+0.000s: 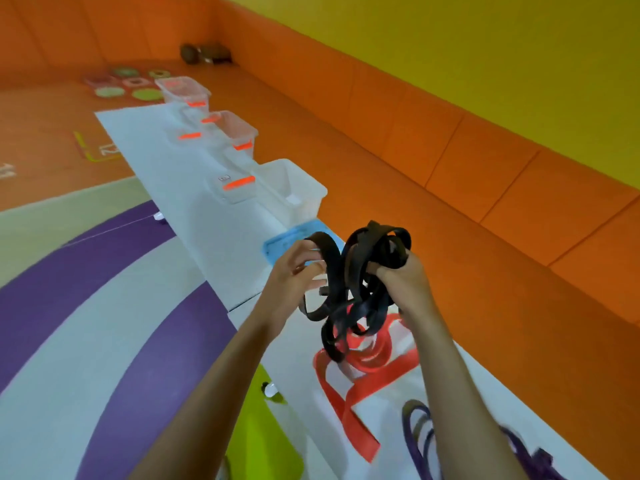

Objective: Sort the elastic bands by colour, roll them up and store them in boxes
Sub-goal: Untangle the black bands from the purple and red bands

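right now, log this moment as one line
right hand: grips tangled black elastic bands | left hand: touches the same bands | red elastic bands: on white table

Tangled black bands (360, 282) bunched up in the air at centre frame! Wide red bands (367, 370) sprawl flat just below, purple bands (417, 431) loop at lower right, and open boxes (306, 202) line up toward upper left.
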A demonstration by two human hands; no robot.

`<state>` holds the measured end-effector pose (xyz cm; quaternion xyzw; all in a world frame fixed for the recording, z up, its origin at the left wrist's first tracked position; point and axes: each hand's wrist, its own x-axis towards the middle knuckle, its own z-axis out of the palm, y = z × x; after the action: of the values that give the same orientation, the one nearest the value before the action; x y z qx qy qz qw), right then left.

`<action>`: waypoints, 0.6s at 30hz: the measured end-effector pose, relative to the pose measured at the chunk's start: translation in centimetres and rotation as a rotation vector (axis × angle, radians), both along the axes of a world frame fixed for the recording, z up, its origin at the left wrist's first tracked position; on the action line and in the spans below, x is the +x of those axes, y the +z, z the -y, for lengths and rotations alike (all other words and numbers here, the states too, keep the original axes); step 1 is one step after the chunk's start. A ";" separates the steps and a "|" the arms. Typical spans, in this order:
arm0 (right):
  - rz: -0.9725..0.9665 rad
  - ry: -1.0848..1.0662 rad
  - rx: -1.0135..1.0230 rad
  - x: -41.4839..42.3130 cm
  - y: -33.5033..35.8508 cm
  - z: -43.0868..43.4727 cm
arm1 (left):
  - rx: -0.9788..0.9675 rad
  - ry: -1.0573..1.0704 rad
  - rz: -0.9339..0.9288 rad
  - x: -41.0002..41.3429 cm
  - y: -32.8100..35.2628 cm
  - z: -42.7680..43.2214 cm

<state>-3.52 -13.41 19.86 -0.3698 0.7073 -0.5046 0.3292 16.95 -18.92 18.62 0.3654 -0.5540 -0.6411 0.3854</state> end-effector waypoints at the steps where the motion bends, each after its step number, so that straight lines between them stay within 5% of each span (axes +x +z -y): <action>1: 0.001 0.007 -0.003 1.2 0.1 1.2 | 0.017 0.008 -0.014 1.3 -0.1 1.1; 18: 0.089 0.135 0.019 25.5 -2.8 32.6 | 0.061 0.222 -0.079 25.9 -1.2 28.7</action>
<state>22.01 -46.04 17.04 -0.3907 0.6703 -0.4903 0.3970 42.83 -47.59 17.39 0.4106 -0.4745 -0.6250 0.4643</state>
